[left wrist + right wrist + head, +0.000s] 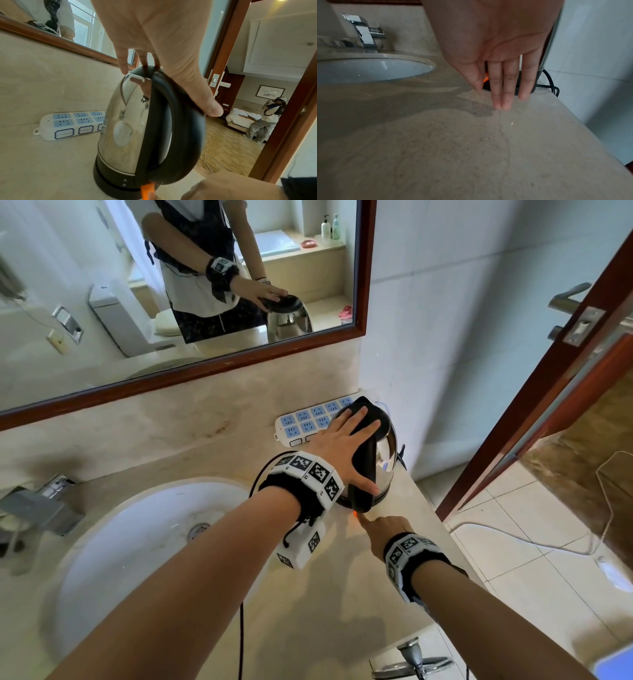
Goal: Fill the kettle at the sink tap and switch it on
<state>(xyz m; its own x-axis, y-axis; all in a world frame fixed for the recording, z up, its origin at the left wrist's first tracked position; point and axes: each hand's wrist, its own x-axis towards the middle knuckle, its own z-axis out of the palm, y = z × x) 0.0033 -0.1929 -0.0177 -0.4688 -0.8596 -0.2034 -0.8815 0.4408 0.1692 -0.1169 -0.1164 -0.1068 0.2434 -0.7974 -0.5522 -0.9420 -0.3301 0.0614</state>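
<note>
The kettle [371,453] stands upright on its black base [109,181] at the right end of the stone counter [212,446], just beside the sink [144,529] and in front of a white power strip [308,422]. This position keeps it near the outlets; its black cord [551,81] runs off behind the base.

The left hand [346,446] lies flat on the kettle, fingers straight and spread across the black lid, thumb [209,106] against the outer side of the handle [187,135]. It presses and does not grip. The likely purpose is to hold the kettle steady on the base while the switch is worked.

The right hand [383,534] is low at the foot of the handle. Its forefinger [477,79] extends to the orange switch [147,189]; the other fingers are straight and close together, tips down to the counter. The switch glows orange, which suggests that power is on.

The tap [363,33] stands well apart, behind the sink. No water runs from it.
</note>
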